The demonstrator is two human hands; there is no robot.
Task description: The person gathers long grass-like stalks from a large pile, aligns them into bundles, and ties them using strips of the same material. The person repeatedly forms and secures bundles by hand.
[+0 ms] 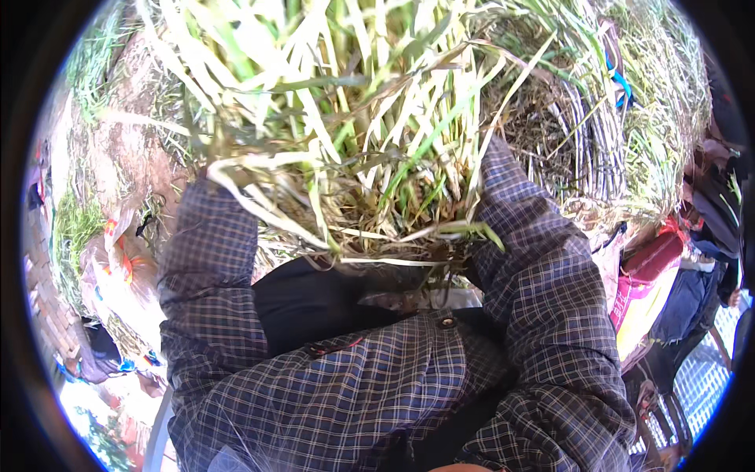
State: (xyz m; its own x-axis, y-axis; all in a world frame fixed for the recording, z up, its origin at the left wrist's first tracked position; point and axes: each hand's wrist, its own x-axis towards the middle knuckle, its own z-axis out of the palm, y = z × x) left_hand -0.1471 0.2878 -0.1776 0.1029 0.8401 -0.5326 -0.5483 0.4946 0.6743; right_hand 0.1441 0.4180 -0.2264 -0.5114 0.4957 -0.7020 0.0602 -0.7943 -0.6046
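A large mass of cut grass [354,110], with green blades and pale stalks, fills the upper middle, held up in front of my body. My left forearm [208,236], in a checked sleeve, reaches up into its left side; my left hand is hidden among the stalks. My right forearm [531,244], in the same checked cloth, goes up to the bundle's right side, where that hand is also covered. Neither hand's fingers show, so their grip cannot be made out.
More piled grass [653,134] stands at the right, with darker stalks and a blue strip. Below it lie a pink-red sack [645,267] and dark cloth [692,307]. At left are straw, grass [75,228] and a pale plastic bag [118,291].
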